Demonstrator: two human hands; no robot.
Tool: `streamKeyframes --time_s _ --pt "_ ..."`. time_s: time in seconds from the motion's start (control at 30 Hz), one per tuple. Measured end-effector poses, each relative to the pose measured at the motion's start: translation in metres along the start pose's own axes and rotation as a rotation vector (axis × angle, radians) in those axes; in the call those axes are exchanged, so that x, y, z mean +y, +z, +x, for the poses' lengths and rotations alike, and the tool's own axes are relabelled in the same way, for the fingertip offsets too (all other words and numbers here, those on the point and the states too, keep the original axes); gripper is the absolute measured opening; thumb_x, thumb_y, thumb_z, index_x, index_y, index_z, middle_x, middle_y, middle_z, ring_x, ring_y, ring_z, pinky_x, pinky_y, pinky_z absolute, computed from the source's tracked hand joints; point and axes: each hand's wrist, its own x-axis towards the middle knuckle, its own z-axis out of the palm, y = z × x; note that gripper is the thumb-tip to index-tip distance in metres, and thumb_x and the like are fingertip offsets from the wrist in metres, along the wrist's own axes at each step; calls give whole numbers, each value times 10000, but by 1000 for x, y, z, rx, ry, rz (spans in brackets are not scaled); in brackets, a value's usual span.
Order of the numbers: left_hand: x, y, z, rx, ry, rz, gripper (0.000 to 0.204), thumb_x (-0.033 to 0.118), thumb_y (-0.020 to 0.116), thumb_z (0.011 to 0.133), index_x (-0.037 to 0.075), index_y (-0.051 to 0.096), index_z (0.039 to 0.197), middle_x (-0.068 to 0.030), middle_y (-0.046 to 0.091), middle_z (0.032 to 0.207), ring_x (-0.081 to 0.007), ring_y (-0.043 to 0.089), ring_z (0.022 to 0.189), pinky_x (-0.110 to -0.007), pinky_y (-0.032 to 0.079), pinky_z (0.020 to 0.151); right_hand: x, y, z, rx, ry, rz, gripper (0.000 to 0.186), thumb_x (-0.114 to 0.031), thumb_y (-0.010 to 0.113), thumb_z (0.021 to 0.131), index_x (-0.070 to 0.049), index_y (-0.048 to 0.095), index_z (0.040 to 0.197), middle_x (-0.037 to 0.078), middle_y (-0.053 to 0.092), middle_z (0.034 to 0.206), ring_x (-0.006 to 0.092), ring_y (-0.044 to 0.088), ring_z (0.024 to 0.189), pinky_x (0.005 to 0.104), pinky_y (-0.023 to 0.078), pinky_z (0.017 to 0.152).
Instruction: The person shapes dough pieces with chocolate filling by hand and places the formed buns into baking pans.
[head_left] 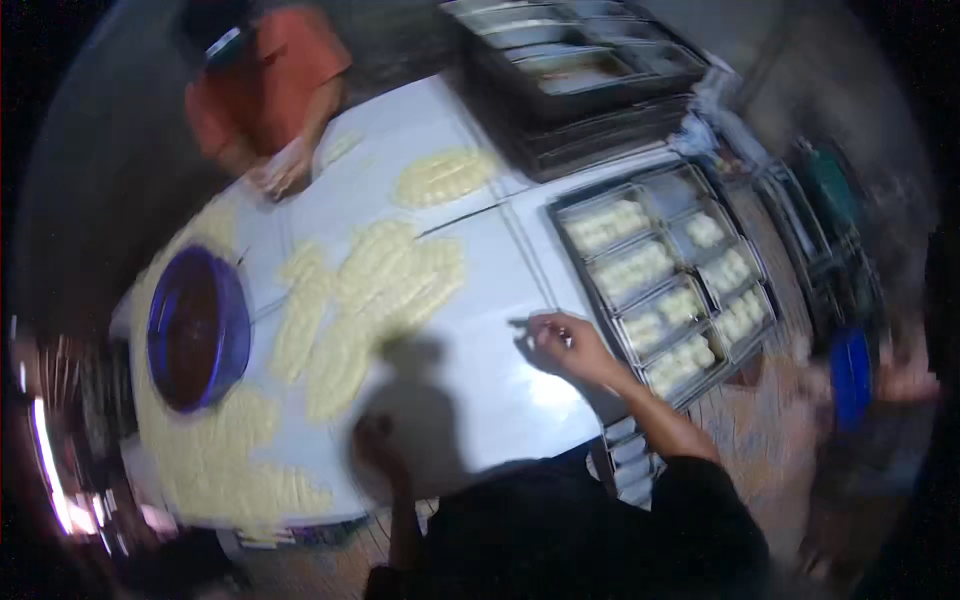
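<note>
My right hand (566,346) is over the white table (500,390), just left of a rack of metal tins (612,268). Its fingers are curled in; whitish bits show at them, but what they hold, if anything, is unclear. Pale dough balls (680,366) sit in rows in most of these tins. My left hand (376,440) is low over the table near its front edge, dark and smeared, so its fingers cannot be read. Flattened strips of pale dough (400,275) lie side by side beyond and left of it.
A blue-purple basin (240,335) with something brown inside stands at left among more dough (225,440). Across the table a person in an orange top (270,90) has both hands at its edge. Stacked dark racks of tins (600,110) stand far right. A blurred person (870,440) is at right.
</note>
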Motion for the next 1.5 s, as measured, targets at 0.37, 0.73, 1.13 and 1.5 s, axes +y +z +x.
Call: streamKeyframes --time_s 0.37,0.73,1.13,1.5 --pt "-43 -194 -27 726 -417 -144 192 189 537 888 15 591 949 -63 567 926 -165 527 832 -313 437 815 -67 321 -36 -803 -100 188 233 -71 576 889 -8 587 1114 128 604 1178 203 604 1001 326 497 853" --pt "-137 -240 13 502 -495 276 348 63 599 806 -41 509 1125 -169 558 1036 -218 557 945 -347 460 806 -150 557 19 -629 -534 52 475 -134 645 750 7 531 1189 219 579 1095 354 568 950 384 461 840" --pt "-121 -249 25 452 -526 -229 234 136 652 789 25 617 991 -37 600 885 -138 535 755 -285 443 698 -153 552 25 -836 -735 -12 321 -196 731 675 -40 588 917 177 559 971 336 515 1007 428 417 876" --pt "-32 -219 51 179 -304 -820 282 7 594 818 65 473 1066 -26 499 1036 -130 478 962 -283 421 788 -137 456 20 -914 205 750 542 -46 678 790 -21 445 1278 84 513 1114 178 536 1012 286 471 876"
